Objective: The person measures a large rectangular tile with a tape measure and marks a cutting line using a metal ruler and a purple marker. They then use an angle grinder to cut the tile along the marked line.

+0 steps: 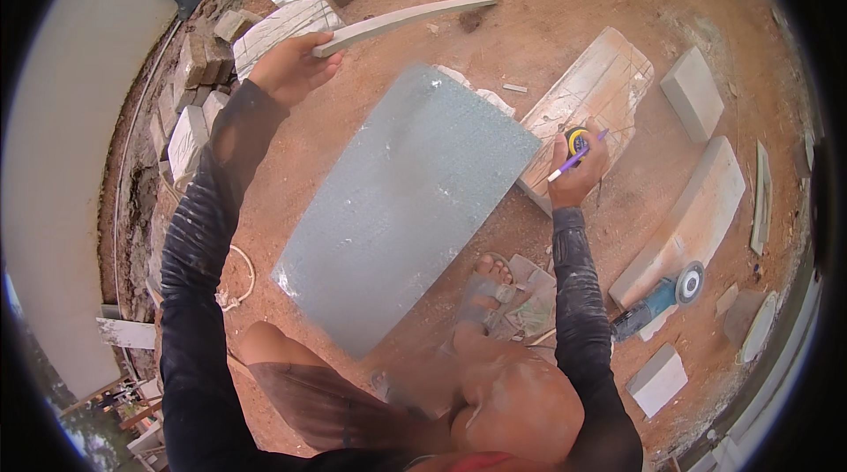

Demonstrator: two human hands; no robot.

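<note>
My left hand point(291, 66) grips one end of a long, thin grey stone strip point(401, 20) and holds it raised over the far side of the ground. My right hand point(578, 168) holds a purple pen point(575, 159) together with a yellow tape measure point(578, 138), just right of a large grey stone slab point(401, 203). The slab lies at a slant in front of me, its surface rough and pitted. My bare knee point(516, 401) and sandalled foot point(494, 282) are right below it.
A blue angle grinder point(657, 295) lies at the right beside a long pale stone block point(688, 221). A scored white slab point(591, 101) sits behind my right hand. Stone blocks point(198, 75) pile along a white wall at left. A white cord point(238, 282) lies on red dirt.
</note>
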